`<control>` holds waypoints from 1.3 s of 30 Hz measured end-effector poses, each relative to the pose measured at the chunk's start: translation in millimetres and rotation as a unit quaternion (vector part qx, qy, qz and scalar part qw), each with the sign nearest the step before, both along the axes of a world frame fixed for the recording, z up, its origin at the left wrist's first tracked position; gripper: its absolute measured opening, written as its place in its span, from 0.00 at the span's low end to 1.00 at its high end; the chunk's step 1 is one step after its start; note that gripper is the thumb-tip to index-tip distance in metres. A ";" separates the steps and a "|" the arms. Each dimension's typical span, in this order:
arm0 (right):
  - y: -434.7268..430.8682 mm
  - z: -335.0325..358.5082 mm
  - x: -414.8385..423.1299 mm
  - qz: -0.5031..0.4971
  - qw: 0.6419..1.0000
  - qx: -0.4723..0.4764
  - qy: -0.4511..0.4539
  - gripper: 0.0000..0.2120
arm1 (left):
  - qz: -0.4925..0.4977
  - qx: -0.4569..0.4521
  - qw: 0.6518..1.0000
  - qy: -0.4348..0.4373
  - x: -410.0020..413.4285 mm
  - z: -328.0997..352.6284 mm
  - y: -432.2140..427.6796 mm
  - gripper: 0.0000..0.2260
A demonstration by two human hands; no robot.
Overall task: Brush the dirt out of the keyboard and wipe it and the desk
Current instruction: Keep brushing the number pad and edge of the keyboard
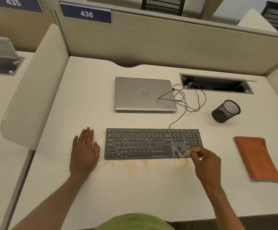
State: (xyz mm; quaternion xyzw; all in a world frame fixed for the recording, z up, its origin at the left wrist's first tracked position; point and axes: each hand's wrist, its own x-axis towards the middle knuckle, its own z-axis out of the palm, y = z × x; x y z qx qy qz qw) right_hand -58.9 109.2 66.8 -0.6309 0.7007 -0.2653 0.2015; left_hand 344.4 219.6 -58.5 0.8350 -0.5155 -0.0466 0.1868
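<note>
Brushing looks nearly done: the right hand [206, 163] pinches a small brush [192, 150] in its fingers at the keyboard [143, 143]'s 4 o'clock corner, the left hand [84, 151] lies flat, fingers straight, on the desk [135, 193] at its 9 o'clock, and next the orange dirt [130, 166] at 6 o'clock wants wiping.

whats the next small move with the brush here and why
Probably a short stroke of the brush toward the near edge of the keyboard, flicking grit onto the desk. The right hand grips the brush with its blurred bristles over the keyboard's right end, and orange dust lies on the desk just in front, so wiping with the orange cloth likely comes later.
</note>
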 end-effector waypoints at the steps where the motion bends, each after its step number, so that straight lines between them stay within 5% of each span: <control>1: -0.2 0.4 -2.0 -0.003 1.000 0.001 -0.001 0.07 | -0.001 -0.001 1.000 -0.001 0.0 0.0 -0.2 0.28; 11: -16.2 4.5 -6.3 0.093 0.995 0.019 -0.034 0.05 | -0.001 -0.001 1.000 -0.001 0.2 -1.5 -0.3 0.29; 17: -16.3 3.9 -11.5 0.037 0.999 0.001 0.023 0.06 | 0.000 -0.004 1.000 0.004 0.1 -0.2 -0.4 0.29; 23: -17.1 17.9 -0.8 0.044 0.997 0.022 -0.055 0.06 | -0.002 -0.005 1.000 0.003 0.3 -2.2 0.4 0.28; 31: -18.8 12.4 -11.6 -0.001 1.000 0.002 0.019 0.08 | 0.001 -0.004 1.000 0.008 -0.3 -0.4 0.3 0.28; 39: -25.5 16.7 -5.3 0.028 0.997 0.059 -0.036 0.06 | 0.003 -0.010 1.000 0.011 -1.9 2.8 -0.4 0.28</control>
